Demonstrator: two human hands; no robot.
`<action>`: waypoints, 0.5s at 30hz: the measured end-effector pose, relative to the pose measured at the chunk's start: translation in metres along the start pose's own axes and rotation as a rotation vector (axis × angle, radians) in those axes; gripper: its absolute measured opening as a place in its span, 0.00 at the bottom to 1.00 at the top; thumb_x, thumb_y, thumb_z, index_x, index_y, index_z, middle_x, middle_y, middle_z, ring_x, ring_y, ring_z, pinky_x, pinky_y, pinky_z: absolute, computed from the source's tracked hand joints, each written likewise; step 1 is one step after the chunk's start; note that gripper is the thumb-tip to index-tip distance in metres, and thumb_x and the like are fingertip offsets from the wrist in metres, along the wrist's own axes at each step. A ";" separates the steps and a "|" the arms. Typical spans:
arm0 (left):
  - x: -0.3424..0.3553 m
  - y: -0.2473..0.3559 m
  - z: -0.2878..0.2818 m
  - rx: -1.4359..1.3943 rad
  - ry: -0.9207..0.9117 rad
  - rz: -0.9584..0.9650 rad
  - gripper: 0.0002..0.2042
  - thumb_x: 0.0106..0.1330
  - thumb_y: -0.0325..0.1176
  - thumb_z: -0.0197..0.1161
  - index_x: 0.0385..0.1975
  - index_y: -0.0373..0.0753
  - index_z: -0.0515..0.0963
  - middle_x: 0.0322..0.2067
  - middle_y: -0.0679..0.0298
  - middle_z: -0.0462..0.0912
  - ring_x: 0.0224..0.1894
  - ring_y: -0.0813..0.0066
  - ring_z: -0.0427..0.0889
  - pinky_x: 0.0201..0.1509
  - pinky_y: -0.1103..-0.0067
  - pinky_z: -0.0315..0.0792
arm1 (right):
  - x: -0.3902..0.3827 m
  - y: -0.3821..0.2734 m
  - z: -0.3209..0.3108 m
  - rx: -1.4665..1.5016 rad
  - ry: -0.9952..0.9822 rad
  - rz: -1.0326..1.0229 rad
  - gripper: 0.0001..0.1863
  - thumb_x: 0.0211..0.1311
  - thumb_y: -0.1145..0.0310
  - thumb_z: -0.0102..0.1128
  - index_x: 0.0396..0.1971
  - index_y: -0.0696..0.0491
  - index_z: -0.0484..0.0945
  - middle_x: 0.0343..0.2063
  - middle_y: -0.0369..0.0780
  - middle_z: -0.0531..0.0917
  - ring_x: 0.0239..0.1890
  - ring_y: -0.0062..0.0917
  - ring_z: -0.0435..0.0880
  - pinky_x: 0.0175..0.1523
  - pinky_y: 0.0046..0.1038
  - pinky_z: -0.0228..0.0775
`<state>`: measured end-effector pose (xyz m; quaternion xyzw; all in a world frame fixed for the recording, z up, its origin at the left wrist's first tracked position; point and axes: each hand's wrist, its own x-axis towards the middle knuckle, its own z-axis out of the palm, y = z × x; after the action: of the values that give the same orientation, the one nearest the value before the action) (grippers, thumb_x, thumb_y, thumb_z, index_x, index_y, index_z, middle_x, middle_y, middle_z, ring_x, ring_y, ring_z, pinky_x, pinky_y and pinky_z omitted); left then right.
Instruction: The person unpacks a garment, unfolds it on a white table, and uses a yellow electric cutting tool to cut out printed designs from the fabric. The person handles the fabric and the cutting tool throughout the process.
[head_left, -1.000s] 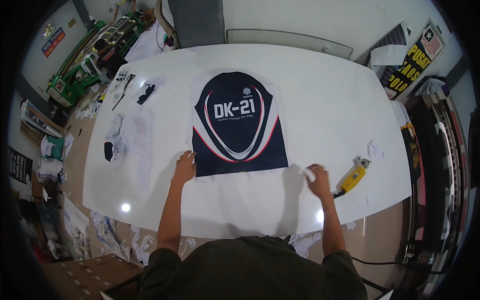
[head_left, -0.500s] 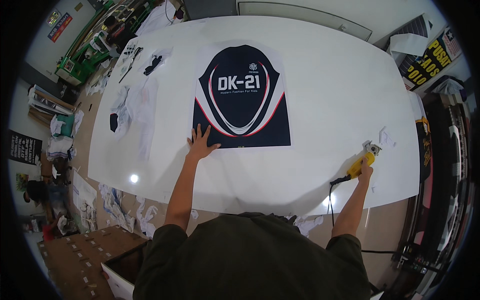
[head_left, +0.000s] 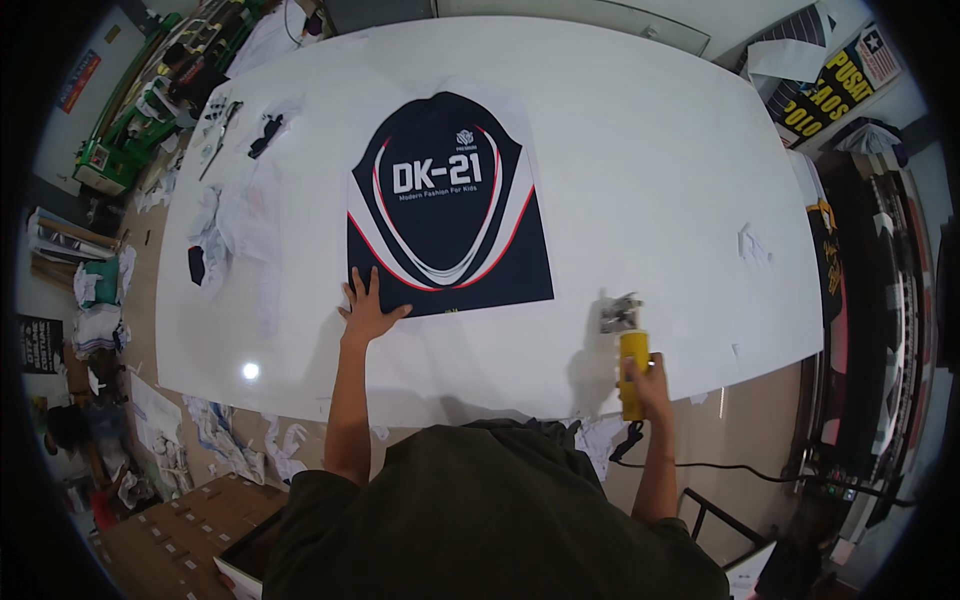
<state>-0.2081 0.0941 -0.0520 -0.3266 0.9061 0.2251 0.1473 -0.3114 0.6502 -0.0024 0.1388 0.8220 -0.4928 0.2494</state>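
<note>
A dark navy printed fabric panel (head_left: 440, 235), cut to a shirt-body shape with white and red curved stripes, lies flat on the white table (head_left: 640, 140). White margin shows around its print. With fingers spread, my left hand (head_left: 370, 308) presses on its lower left corner. To the right of the panel, my right hand (head_left: 646, 385) grips the yellow body of an electric rotary cutter (head_left: 632, 360). The cutter's metal blade head points away from me, apart from the panel, and casts a shadow. Its black cord hangs over the near edge.
White fabric scraps (head_left: 250, 220) and long scissors (head_left: 222, 138) lie on the table's left side. A small white scrap (head_left: 753, 245) rests at the right. Fabric rolls (head_left: 880, 330) stand beyond the right edge. Offcuts (head_left: 225, 435) litter the floor. Another person (head_left: 190, 75) is at the far left.
My right hand has brought the cutter leftward from the table's right side, closer to the panel. My left hand stays on the panel's lower left corner. The whole view has shifted slightly.
</note>
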 end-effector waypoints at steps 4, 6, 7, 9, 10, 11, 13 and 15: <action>0.003 0.017 0.001 0.000 -0.038 -0.057 0.63 0.49 0.71 0.73 0.81 0.56 0.41 0.80 0.49 0.26 0.78 0.28 0.28 0.67 0.24 0.42 | -0.042 -0.024 0.049 -0.458 0.040 -0.272 0.32 0.62 0.57 0.69 0.51 0.66 0.63 0.34 0.65 0.83 0.40 0.59 0.86 0.45 0.49 0.78; 0.001 0.013 -0.001 0.009 -0.043 -0.065 0.63 0.48 0.70 0.74 0.81 0.57 0.41 0.80 0.49 0.27 0.79 0.29 0.28 0.67 0.25 0.41 | -0.060 -0.042 0.072 -0.544 0.045 -0.255 0.32 0.62 0.57 0.69 0.52 0.65 0.63 0.35 0.66 0.83 0.41 0.60 0.86 0.45 0.50 0.78; -0.001 0.011 -0.002 0.017 -0.046 -0.062 0.63 0.48 0.69 0.75 0.81 0.57 0.41 0.80 0.49 0.27 0.79 0.29 0.28 0.67 0.25 0.41 | -0.066 -0.045 0.079 -0.587 0.048 -0.247 0.32 0.62 0.57 0.69 0.52 0.65 0.63 0.36 0.66 0.83 0.42 0.61 0.85 0.45 0.50 0.78; -0.006 0.012 -0.002 0.015 -0.051 -0.062 0.64 0.48 0.69 0.75 0.81 0.57 0.41 0.80 0.48 0.27 0.79 0.29 0.28 0.68 0.25 0.41 | -0.068 -0.042 0.083 -0.513 0.051 -0.238 0.32 0.61 0.57 0.70 0.52 0.65 0.65 0.36 0.64 0.84 0.42 0.58 0.86 0.45 0.49 0.78; -0.008 0.014 -0.002 0.007 -0.053 -0.064 0.64 0.47 0.69 0.75 0.81 0.57 0.41 0.80 0.48 0.27 0.79 0.29 0.28 0.68 0.25 0.41 | -0.067 -0.042 0.081 -0.476 0.051 -0.234 0.32 0.61 0.58 0.70 0.52 0.65 0.65 0.37 0.63 0.84 0.42 0.57 0.87 0.45 0.48 0.78; -0.010 0.018 -0.002 -0.002 -0.055 -0.066 0.64 0.47 0.68 0.76 0.81 0.57 0.41 0.80 0.47 0.27 0.79 0.29 0.29 0.68 0.25 0.40 | -0.064 -0.044 0.076 -0.487 0.024 -0.185 0.31 0.60 0.58 0.71 0.52 0.65 0.67 0.37 0.61 0.85 0.42 0.55 0.87 0.46 0.47 0.79; -0.010 0.027 -0.004 -0.005 -0.068 -0.091 0.63 0.47 0.69 0.75 0.81 0.56 0.42 0.80 0.46 0.28 0.79 0.29 0.30 0.67 0.25 0.40 | -0.052 -0.049 0.061 -0.507 -0.037 -0.093 0.30 0.59 0.60 0.72 0.52 0.64 0.69 0.38 0.58 0.86 0.42 0.52 0.88 0.46 0.44 0.80; -0.006 0.025 -0.001 -0.013 -0.020 -0.074 0.63 0.48 0.69 0.74 0.81 0.55 0.43 0.80 0.46 0.28 0.79 0.29 0.31 0.67 0.24 0.40 | -0.047 -0.037 0.048 -0.429 -0.109 -0.093 0.30 0.59 0.58 0.73 0.52 0.63 0.71 0.39 0.56 0.86 0.42 0.50 0.88 0.47 0.43 0.80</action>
<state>-0.2202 0.1132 -0.0407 -0.3584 0.8905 0.2285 0.1622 -0.2765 0.5908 0.0320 0.0179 0.8987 -0.3245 0.2944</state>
